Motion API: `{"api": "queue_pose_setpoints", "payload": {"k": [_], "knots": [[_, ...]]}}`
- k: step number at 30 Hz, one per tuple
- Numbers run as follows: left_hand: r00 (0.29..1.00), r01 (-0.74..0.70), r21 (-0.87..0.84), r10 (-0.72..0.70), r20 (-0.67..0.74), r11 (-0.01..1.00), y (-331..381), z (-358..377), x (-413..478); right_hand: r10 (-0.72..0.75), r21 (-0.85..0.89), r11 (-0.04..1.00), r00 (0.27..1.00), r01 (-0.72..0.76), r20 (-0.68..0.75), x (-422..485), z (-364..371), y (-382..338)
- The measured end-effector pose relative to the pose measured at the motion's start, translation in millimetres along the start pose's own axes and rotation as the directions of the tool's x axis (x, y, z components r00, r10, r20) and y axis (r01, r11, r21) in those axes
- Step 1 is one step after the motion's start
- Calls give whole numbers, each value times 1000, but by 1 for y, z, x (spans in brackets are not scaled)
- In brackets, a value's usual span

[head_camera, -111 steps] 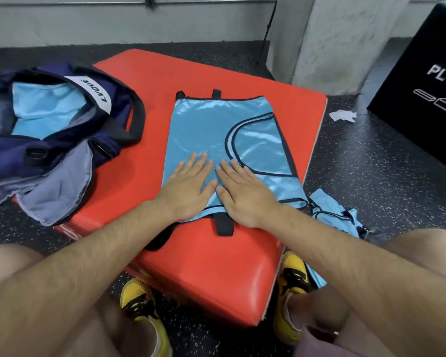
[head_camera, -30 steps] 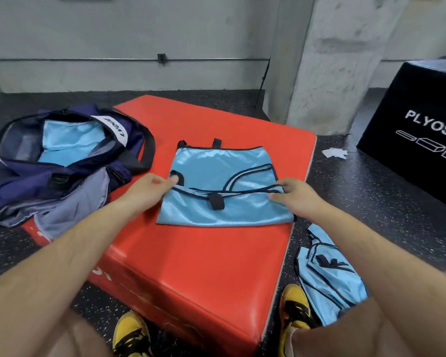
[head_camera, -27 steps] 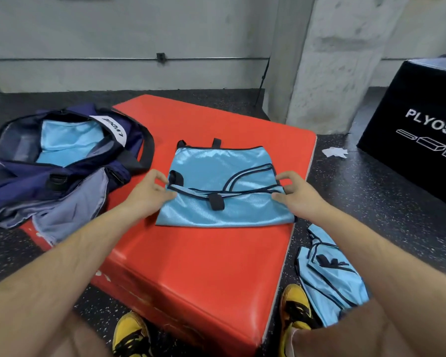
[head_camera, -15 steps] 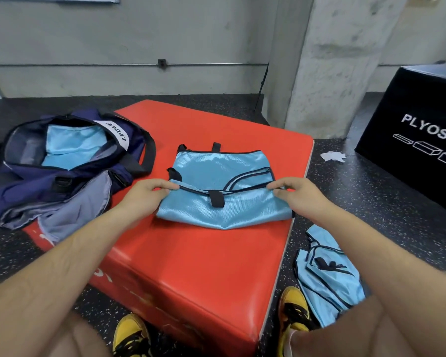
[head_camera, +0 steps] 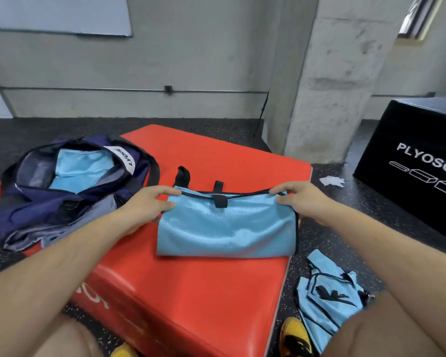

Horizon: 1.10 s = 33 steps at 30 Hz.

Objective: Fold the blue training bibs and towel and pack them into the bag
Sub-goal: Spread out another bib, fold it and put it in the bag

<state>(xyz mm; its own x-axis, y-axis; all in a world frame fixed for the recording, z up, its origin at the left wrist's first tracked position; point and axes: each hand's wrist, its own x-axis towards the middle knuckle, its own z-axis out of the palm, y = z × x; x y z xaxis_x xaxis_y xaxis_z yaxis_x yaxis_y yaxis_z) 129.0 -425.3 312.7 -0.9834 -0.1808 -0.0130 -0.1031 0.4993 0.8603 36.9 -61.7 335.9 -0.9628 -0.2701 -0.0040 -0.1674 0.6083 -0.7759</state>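
Observation:
A light blue training bib (head_camera: 224, 228) with black trim lies folded into a wide band on the red padded block (head_camera: 198, 300). My left hand (head_camera: 147, 204) pinches its upper left corner, and my right hand (head_camera: 301, 199) pinches its upper right corner. The folded top edge is lifted slightly off the block. To the left, the open navy bag (head_camera: 62, 191) rests on the block's edge, with light blue fabric (head_camera: 80, 166) lying inside it. A crumpled blue bib (head_camera: 327, 300) lies on the floor by my right leg.
A concrete pillar (head_camera: 327, 99) rises behind the block. A black plyo box (head_camera: 417, 166) stands at the right, with a scrap of white paper (head_camera: 331, 181) on the dark floor beside it. My yellow shoes (head_camera: 294, 336) show below the block.
Both hands folded the bib's near edge up over itself, then carried that folded edge farther away, making the bib a narrower band. The camera tilted upward.

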Motion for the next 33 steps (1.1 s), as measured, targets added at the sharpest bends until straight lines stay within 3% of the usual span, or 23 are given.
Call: {"api": "queue_pose_setpoints", "payload": {"k": [3,8,13,16,19,22,25,33], "knots": [[1000,19,10,-19,1,1000,1,4,22,8,-57,998,1000,-9,-14,21,6,4],[997,71,39,-70,-32,997,-11,14,45,43,8,999,999,-43,-13,43,23,22],[994,104,91,-99,-55,990,-28,17,65,-23,-54,998,1000,23,2,64,34,39],[991,125,224,-133,24,967,-35,25,71,-35,-288,956,997,54,70,72,41,52],[997,63,344,-71,9,937,-35,35,81,-142,-536,837,990,109,-21,78,51,50],[999,49,441,-40,-30,896,-32,39,88,-278,-386,874,955,296,103,77,67,31],[998,56,516,-54,-18,855,-32,42,91,-308,-300,877,918,376,251,70,90,22],[994,49,541,-96,60,840,-34,36,91,-280,-466,801,923,377,264,78,127,9]]}}
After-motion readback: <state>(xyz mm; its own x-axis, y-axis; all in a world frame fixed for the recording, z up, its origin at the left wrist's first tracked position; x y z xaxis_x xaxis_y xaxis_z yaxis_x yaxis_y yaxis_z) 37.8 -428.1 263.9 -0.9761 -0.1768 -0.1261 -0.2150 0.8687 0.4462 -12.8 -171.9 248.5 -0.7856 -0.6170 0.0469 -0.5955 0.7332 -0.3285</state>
